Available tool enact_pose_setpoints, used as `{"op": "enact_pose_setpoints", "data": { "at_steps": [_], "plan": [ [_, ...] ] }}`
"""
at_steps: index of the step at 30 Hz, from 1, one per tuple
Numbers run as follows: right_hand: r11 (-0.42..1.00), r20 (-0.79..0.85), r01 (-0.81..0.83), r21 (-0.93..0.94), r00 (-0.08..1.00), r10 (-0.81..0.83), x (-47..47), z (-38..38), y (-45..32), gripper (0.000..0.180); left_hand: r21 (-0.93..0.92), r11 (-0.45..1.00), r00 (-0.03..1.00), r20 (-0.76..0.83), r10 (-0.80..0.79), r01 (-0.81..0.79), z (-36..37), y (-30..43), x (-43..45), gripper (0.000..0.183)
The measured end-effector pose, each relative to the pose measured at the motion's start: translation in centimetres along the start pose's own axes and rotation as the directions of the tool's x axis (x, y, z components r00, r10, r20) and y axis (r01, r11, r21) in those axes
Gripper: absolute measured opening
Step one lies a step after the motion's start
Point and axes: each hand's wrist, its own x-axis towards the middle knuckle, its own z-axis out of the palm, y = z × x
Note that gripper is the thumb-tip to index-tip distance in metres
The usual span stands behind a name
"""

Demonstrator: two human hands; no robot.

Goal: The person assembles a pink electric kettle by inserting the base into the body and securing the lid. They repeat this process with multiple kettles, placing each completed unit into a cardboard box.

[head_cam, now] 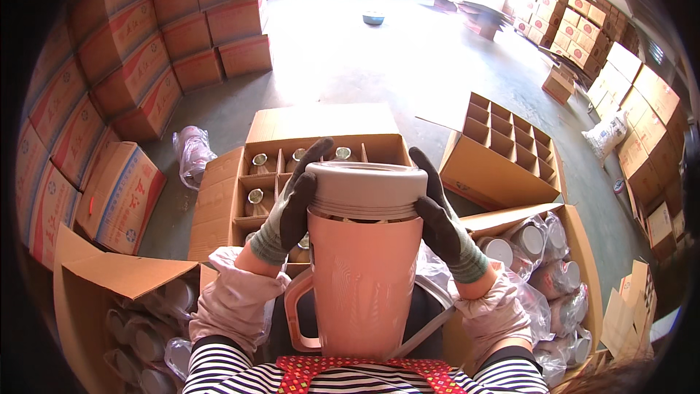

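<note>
A large pink jug [363,284] with a side handle [299,312] stands upright close against my body. Its pale, wide lid collar [366,189] sits at the top, and a narrow gap with a shiny rim shows between collar and body. Grey-and-black work gloves cover both hands. My left hand [292,210] grips the collar's left side, its fingers pointing up. On the opposite side my right hand [445,219] holds the same collar. A grey strap [426,331] hangs by the jug's lower right. Behind it, a divided carton [219,197] holds several glass flask liners [260,161].
Open cartons at lower left [82,306] and right [588,273] hold lidded containers, many in plastic wrap. A divided carton [492,169] lies tilted at right. Stacked cartons [147,65] line the left; a wrapped item [192,153] and blue basin [373,18] are on the floor.
</note>
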Motion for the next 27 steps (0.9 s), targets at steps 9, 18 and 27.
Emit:
{"op": "enact_pose_setpoints", "data": {
  "at_steps": [9, 18, 27],
  "plan": [
    [0.969, -0.091, 0.062, -0.239, 0.992, -0.086, -0.5, -0.5, 2.1, 0.079, -0.062, 0.994, 0.996, -0.03, -0.088, 0.086, 1.1, 0.3, -1.4, 0.078],
    [0.961, -0.052, 0.008, -0.278, 0.998, -0.024, -0.9, 0.6, 0.2, 0.075, -0.156, 0.985, 0.997, -0.03, -0.076, 0.07, 1.0, -0.7, -1.8, 0.077],
    [0.94, -0.072, 0.245, -0.237, 0.96, -0.269, 1.7, -1.5, 2.3, 0.073, 0.508, 0.743, 0.889, 0.113, 0.443, -0.435, 1.2, 3.1, -0.4, 0.086]
  ]
}}
